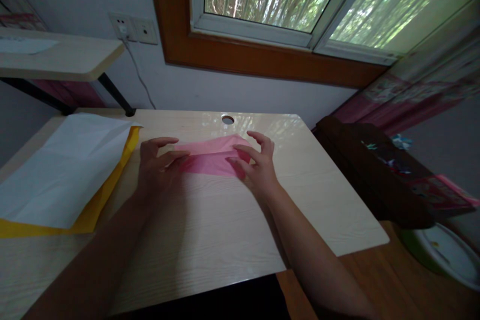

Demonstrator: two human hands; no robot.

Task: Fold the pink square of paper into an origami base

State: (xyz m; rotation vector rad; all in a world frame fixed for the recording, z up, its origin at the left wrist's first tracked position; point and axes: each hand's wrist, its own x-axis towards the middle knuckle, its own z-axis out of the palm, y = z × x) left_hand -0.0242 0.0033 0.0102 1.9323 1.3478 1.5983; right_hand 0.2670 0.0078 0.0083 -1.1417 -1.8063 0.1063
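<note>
A thin pink sheet of tissue paper [210, 164] lies over the middle of the desk, with a raised crease running across it from side to side. My left hand [157, 165] pinches the left end of this crease between thumb and fingers. At the other end, my right hand [259, 162] has its thumb and index finger closed on the crease, its other fingers lifted. Parts of the sheet's left and right edges are hidden behind the hands.
White paper [67, 170] lies on yellow paper [108, 195] at the desk's left. Behind it stands a raised shelf [63, 57]. A cable hole [227, 120] sits near the back edge of the desk [225, 240]. Dark brown furniture [360, 170] and a round tub [446, 250] are at right.
</note>
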